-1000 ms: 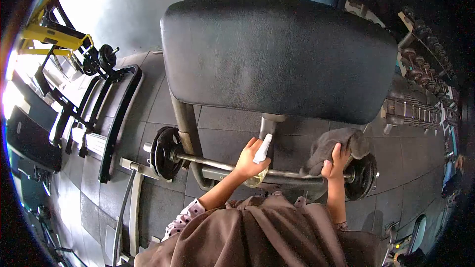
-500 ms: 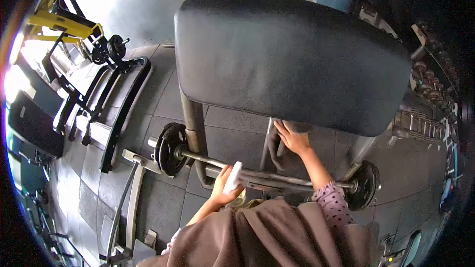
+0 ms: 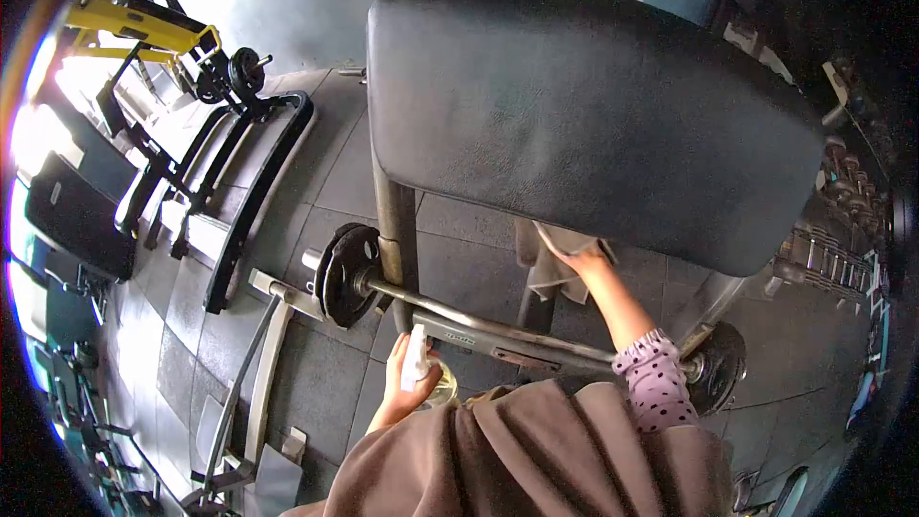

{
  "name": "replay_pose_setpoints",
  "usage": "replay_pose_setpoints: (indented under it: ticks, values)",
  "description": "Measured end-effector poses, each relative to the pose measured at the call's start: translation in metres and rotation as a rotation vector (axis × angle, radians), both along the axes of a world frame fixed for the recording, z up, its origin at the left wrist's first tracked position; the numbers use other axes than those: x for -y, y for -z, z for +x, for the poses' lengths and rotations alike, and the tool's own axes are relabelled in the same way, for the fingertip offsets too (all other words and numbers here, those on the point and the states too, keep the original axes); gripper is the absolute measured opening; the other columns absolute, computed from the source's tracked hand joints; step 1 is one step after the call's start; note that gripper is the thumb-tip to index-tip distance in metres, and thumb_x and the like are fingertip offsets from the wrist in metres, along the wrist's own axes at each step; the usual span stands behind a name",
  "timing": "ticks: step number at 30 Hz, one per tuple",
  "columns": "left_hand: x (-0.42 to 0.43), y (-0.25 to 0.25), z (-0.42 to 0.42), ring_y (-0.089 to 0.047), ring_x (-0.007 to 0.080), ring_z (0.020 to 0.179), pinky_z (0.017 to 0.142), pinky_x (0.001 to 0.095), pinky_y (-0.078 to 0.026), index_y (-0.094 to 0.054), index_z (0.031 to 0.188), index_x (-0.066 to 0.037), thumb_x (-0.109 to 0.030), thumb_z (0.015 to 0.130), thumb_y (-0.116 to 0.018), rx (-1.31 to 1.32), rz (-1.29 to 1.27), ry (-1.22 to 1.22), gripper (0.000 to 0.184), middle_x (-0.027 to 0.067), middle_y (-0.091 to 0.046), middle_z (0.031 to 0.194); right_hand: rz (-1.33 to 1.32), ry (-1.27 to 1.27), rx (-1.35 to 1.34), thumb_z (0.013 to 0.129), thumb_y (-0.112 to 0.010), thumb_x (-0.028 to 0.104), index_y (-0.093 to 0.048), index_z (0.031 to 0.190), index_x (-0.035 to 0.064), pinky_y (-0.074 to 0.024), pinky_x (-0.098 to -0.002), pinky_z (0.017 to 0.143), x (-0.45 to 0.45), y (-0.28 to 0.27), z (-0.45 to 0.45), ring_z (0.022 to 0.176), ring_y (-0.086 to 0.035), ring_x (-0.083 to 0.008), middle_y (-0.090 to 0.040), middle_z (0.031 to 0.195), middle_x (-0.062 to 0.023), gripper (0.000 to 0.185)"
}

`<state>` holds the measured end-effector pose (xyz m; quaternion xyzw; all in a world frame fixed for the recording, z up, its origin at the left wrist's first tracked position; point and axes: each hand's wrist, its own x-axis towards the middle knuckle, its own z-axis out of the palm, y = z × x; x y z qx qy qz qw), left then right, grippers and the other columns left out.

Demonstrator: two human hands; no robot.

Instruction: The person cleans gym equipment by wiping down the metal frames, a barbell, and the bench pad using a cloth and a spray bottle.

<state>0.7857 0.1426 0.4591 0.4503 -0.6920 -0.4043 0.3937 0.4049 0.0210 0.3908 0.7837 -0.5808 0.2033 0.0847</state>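
Note:
My left hand [image 3: 394, 391] is wrapped around a spray bottle [image 3: 415, 359] with a white trigger head and a clear, yellowish body. It is just on my side of the barbell [image 3: 469, 314]. Beyond the bar, my right hand [image 3: 588, 258] reaches under the lower edge of a large black pad [image 3: 593, 124]. A greyish-brown cloth [image 3: 558, 278] hangs from its fingers, in front of an upright post [image 3: 536, 311]. Whether the cloth touches the post I cannot tell. The pad's edge partly covers the fingertips.
Weight plates sit on the bar's left end [image 3: 347, 275] and right end [image 3: 718, 369]. A light metal frame [image 3: 268, 364] stands at left, with a yellow and black machine [image 3: 144, 29] farther off. A dumbbell rack [image 3: 847, 182] is at right. Dark tiles [image 3: 335, 373] cover the floor.
The view has shifted, moving the pad rightward. My right hand has gone from spread fingers near the post to gripping the cloth, which now hangs in sight. My left hand and bottle have drawn left.

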Motion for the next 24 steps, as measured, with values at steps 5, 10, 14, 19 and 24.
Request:
replay_pose_setpoints:
  ticks: [5, 10, 14, 19, 24]
  values:
    - [-0.005, -0.003, 0.003, -0.055, 0.0329, 0.075, 0.067, 0.0383, -0.047, -0.054, 0.091, 0.001, -0.007, 0.060, -0.065, -0.046, 0.017, -0.016, 0.033, 0.0148, -0.053, 0.083, 0.001, -0.006, -0.194, 0.097, -0.033, 0.037, -0.039, 0.137, 0.0078, -0.0278, -0.0430, 0.109, -0.039, -0.035, -0.026, 0.132, -0.035, -0.0280, -0.036, 0.144, -0.0101, 0.050]
    - [-0.017, 0.003, 0.027, -0.056, 0.0315, 0.076, 0.068, 0.0373, -0.047, -0.054, 0.091, 0.001, -0.006, 0.061, -0.065, 0.046, 0.028, -0.096, 0.033, 0.0146, -0.053, 0.084, 0.089, -0.008, -0.135, 0.098, -0.032, 0.035, -0.038, 0.139, 0.0078, -0.0262, -0.0418, 0.110, -0.055, -0.031, -0.042, 0.133, -0.034, -0.0264, -0.034, 0.145, -0.0097, 0.049]
    - [-0.027, 0.011, 0.036, -0.058, 0.0294, 0.076, 0.068, 0.0353, -0.048, -0.055, 0.093, 0.002, -0.006, 0.062, -0.065, -0.055, 0.122, -0.195, 0.034, 0.0139, -0.054, 0.085, 0.202, 0.021, -0.087, 0.098, -0.031, 0.034, -0.037, 0.140, 0.0079, -0.0250, -0.0408, 0.111, -0.038, -0.008, -0.036, 0.134, -0.032, -0.0251, -0.033, 0.146, -0.0095, 0.049]
    - [-0.020, 0.000, 0.029, -0.057, 0.0314, 0.079, 0.073, 0.0371, -0.047, -0.057, 0.090, 0.001, -0.008, 0.062, -0.067, -0.145, 0.207, -0.241, 0.030, 0.0144, -0.056, 0.085, 0.320, 0.064, 0.116, 0.097, -0.036, 0.033, -0.040, 0.137, 0.0078, -0.0272, -0.0414, 0.109, -0.034, -0.080, 0.015, 0.133, -0.034, -0.0262, -0.035, 0.145, -0.0116, 0.048]
    - [-0.012, 0.009, 0.021, -0.055, 0.0325, 0.081, 0.075, 0.0390, -0.046, -0.057, 0.093, 0.000, -0.010, 0.063, -0.068, -0.074, 0.095, -0.145, 0.034, 0.0137, -0.058, 0.085, -0.150, 0.138, -0.465, 0.088, -0.047, 0.022, -0.054, 0.124, 0.0042, -0.0349, -0.0470, 0.102, 0.006, -0.062, 0.038, 0.120, -0.047, -0.0358, -0.051, 0.128, -0.0200, 0.040]
